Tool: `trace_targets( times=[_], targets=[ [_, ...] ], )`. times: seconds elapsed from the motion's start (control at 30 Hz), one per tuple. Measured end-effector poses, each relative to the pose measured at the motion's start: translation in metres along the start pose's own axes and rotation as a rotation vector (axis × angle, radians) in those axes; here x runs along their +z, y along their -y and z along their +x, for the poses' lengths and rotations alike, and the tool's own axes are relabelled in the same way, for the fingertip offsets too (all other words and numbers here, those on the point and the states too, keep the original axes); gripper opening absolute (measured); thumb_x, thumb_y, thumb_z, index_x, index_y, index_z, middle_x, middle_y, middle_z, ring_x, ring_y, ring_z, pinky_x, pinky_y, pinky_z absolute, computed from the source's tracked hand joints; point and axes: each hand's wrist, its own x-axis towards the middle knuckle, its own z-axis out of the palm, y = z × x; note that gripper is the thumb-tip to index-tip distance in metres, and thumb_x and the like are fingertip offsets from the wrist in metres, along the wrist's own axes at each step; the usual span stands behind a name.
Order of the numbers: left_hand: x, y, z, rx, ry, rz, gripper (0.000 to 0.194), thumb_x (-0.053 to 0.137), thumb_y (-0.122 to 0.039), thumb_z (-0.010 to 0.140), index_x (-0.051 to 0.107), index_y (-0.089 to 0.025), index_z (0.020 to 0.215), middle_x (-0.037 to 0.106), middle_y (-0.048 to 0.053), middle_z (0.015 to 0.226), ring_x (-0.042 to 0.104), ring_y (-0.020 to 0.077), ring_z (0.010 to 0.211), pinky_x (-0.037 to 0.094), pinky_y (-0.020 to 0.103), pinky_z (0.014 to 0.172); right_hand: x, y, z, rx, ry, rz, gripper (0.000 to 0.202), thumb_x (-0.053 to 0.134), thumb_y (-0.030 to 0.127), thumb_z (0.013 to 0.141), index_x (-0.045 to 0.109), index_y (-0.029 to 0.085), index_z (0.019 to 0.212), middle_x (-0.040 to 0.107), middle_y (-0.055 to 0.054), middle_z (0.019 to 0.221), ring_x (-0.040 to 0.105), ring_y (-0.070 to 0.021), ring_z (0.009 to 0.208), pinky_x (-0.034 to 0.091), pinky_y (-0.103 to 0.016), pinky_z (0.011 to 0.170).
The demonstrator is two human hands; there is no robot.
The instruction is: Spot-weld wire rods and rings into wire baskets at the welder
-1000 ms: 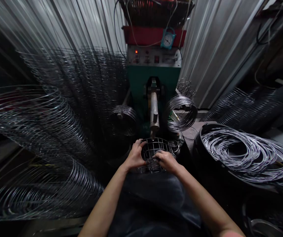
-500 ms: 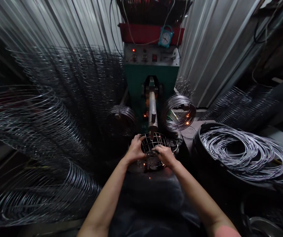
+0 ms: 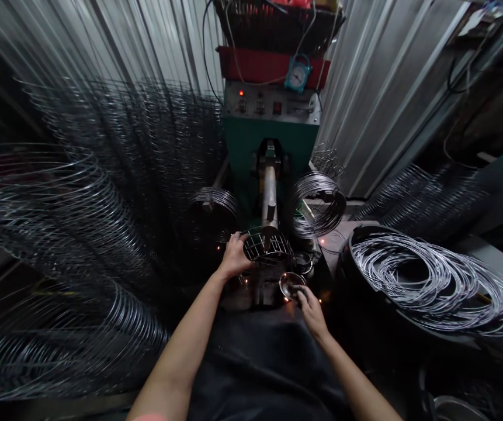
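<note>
My left hand (image 3: pixel 234 256) is closed on the left side of a round wire cage (image 3: pixel 260 248), a grid of thin metal wires. That cage sits under the tip of the welding machine's metal arm (image 3: pixel 269 196), whose lower end reaches into it. In front and to the right, my right hand (image 3: pixel 311 309) pinches the edge of a small round metal ring (image 3: pixel 281 286) between thumb and fingers. Whether the ring's middle is hollow or dished is too dark to tell. Small orange sparks show around both hands.
The green machine body (image 3: pixel 245 146) stands ahead, with a blue clock (image 3: pixel 298 75) above its panel. Wire coils (image 3: pixel 315 202) hang beside the arm. A black tub (image 3: pixel 348 263) of wire rings (image 3: pixel 378 263) is at right. Stacked wire hoops (image 3: pixel 115 193) crowd the left.
My right hand has left the cage, moved down and right, and now holds the small round metal ring. My left hand remains on the cage, which has shifted slightly left.
</note>
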Motion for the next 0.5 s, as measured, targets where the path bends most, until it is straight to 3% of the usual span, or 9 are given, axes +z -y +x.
trace_targets(
  times=[0.1,0.2,0.33,0.4,0.5],
  targets=[
    [0.0,0.003,0.01,-0.005,-0.019,-0.009,0.09,0.083,-0.031,0.041,0.048,-0.014,0.123,0.042,0.014,0.13,0.038,0.0341,0.126,0.035,0.044,0.106,-0.001,-0.04,-0.025,0.018,-0.097,-0.036,0.042,0.048,0.05,0.081,0.06,0.018,0.106,0.068,-0.007,0.087,0.063,-0.0215,0.085,0.048,-0.035,0.081],
    [-0.002,0.0,0.016,-0.015,-0.003,0.009,0.09,0.084,-0.032,0.04,0.05,-0.014,0.122,0.044,0.014,0.128,0.04,0.0342,0.124,0.037,0.043,0.103,-0.003,-0.061,-0.039,0.052,-0.156,0.009,0.04,0.054,0.052,0.075,0.064,0.02,0.096,0.067,-0.006,0.086,0.063,-0.0213,0.083,0.05,-0.033,0.076],
    [-0.006,-0.002,0.012,-0.036,0.041,0.003,0.092,0.084,-0.033,0.044,0.046,-0.016,0.127,0.04,0.017,0.136,0.035,0.037,0.129,0.033,0.049,0.105,-0.016,-0.054,-0.034,0.336,-0.248,0.37,0.037,0.064,0.044,0.068,0.066,0.02,0.096,0.058,0.001,0.065,0.057,-0.0146,0.059,0.047,-0.025,0.051],
    [-0.005,0.007,0.002,-0.059,0.057,-0.024,0.105,0.084,-0.037,0.045,0.035,-0.02,0.136,0.026,0.019,0.147,0.022,0.0396,0.136,0.021,0.058,0.108,-0.026,-0.044,-0.026,0.463,-0.256,0.595,0.036,0.07,0.038,0.062,0.067,0.02,0.093,0.054,0.003,0.061,0.052,-0.0116,0.052,0.042,-0.022,0.044],
    [0.007,0.033,-0.021,-0.131,0.045,-0.128,0.129,0.085,-0.043,0.042,0.01,-0.025,0.145,0.007,0.02,0.153,0.008,0.0403,0.139,0.009,0.064,0.107,-0.038,-0.031,-0.019,0.516,-0.199,0.763,0.035,0.075,0.032,0.057,0.069,0.018,0.089,0.057,0.002,0.064,0.052,-0.01,0.053,0.042,-0.02,0.045]
  ],
)
